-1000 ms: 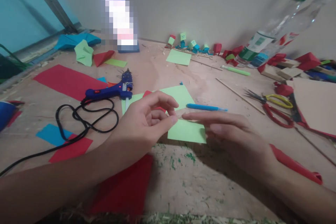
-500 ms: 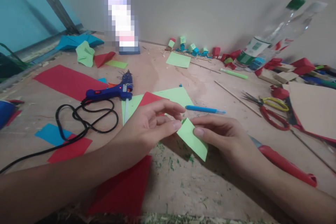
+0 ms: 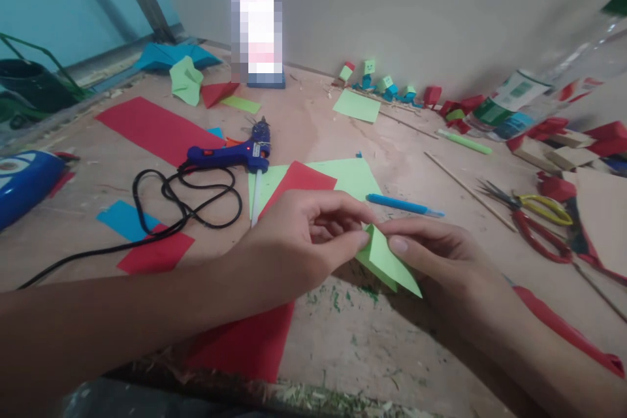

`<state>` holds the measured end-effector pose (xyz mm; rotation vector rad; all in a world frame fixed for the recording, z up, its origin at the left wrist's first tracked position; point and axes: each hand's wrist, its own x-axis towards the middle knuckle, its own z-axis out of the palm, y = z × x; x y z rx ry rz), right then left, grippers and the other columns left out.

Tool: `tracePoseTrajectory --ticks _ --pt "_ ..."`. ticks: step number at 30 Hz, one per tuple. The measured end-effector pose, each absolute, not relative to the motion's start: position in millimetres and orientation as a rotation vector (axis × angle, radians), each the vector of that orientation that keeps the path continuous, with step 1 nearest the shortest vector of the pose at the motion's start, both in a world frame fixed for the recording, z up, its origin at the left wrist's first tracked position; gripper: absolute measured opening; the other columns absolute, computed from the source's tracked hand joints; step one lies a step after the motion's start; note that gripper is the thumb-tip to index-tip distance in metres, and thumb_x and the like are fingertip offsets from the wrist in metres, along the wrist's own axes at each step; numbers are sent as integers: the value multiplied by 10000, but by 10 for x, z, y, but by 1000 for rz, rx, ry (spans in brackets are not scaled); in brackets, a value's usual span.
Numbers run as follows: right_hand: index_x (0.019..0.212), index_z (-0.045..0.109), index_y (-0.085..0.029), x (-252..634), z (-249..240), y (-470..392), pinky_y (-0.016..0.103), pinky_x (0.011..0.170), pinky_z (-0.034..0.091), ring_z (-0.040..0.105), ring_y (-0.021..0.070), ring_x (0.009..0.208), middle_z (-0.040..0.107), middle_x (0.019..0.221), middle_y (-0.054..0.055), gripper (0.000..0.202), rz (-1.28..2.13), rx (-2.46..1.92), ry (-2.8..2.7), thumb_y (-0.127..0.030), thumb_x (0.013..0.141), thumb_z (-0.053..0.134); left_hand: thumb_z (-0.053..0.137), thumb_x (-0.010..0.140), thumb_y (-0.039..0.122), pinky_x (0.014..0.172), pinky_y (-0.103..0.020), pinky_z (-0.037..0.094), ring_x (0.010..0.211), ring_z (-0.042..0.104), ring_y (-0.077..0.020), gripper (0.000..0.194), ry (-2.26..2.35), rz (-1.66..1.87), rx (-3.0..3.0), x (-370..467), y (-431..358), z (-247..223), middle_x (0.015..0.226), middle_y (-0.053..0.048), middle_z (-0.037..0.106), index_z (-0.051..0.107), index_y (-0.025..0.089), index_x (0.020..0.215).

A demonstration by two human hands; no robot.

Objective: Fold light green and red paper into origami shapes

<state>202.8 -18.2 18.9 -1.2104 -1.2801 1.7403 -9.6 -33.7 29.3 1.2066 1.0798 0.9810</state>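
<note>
A small folded piece of light green paper (image 3: 388, 258) is held above the table between both hands. My left hand (image 3: 313, 235) pinches its left edge with thumb and fingers. On the other side, my right hand (image 3: 435, 251) grips it with the thumb on the near face. The fold's top edge points up and its two flaps stand apart at the bottom. Beneath the left hand lie a red paper strip (image 3: 311, 177) and a larger light green sheet (image 3: 355, 173). A blue pen (image 3: 404, 205) rests just beyond the fingers.
A blue glue gun (image 3: 235, 153) with a black cord lies left. At right are scissors (image 3: 531, 215), a red-handled tool (image 3: 563, 326), a wooden stick (image 3: 470, 191) and a clear bottle (image 3: 519, 101). Several small paper figures (image 3: 386, 85) line the wall near a lit phone (image 3: 262, 32).
The green paper has been turned so its folded flaps now show apart; before, one flat face showed. Both hands still hold it. The view has shifted, moving the scene rightward.
</note>
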Motion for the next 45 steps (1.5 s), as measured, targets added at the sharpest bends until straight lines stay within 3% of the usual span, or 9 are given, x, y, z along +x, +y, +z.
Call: tracePoseTrajectory --ticks 9,11,15,18,23,29,36,41,45 --pt "1156 827 -354 2075 326 -250 418 868 618 742 312 1097 804 1176 67 328 1499 -1218 -1680 -555 908 749 727 858 181 561 -139 487 651 638 -74 48 1051 1023 1215 -130 -342 245 712 43 709 763 194 828" --pt "1173 818 -354 2061 360 -282 395 829 624 758 310 1043 817 1091 58 377 1532 -1200 -1667 -553 852 807 729 860 207 563 -154 485 657 639 -85 51 1065 1006 1210 -137 -341 236 716 37 714 772 203 833" --pt "895 844 -266 1992 384 -327 315 635 571 702 211 696 756 750 25 169 1397 -1375 -1708 -427 892 793 722 852 217 594 -193 514 718 687 -125 67 1090 974 1211 -142 -339 242 789 17 753 787 222 865" --pt "808 818 -214 1967 372 -323 303 570 526 613 174 597 698 682 22 271 1318 -1432 -1752 -443 928 737 708 846 192 614 -216 533 771 722 -157 127 1116 924 1209 -139 -335 259 853 -2 774 797 231 928" --pt "871 834 -208 1980 359 -302 288 533 515 607 174 591 693 676 26 240 1361 -1462 -1729 -439 895 774 708 850 202 621 -220 534 785 723 -163 116 1133 864 1258 -149 -321 264 848 -1 763 782 233 934" --pt "977 854 -268 1970 351 -294 263 420 450 570 154 481 639 575 -3 187 1812 -1408 -1396 -382 829 855 716 844 218 596 -204 519 701 682 -133 48 1110 911 1288 -129 -301 200 781 14 739 760 218 861" --pt "1069 869 -284 1983 300 -229 337 501 544 637 178 495 722 611 26 246 1754 -1314 -1278 -342 830 861 706 848 205 572 -189 503 671 645 -120 51 1141 957 1266 -145 -290 215 755 19 682 746 236 851" --pt "977 875 -357 2005 268 -321 437 744 653 791 280 814 845 924 36 148 1256 -1362 -1599 -270 885 797 706 909 373 556 -194 520 621 599 -106 155 1076 877 1106 -140 -299 286 708 36 615 696 224 866" --pt "1018 863 -390 2018 286 -371 470 863 657 804 292 919 849 984 12 236 1106 -1272 -1733 -209 909 758 789 802 249 543 -191 511 644 611 -108 190 1093 903 1072 -97 -325 274 771 35 631 629 214 898"
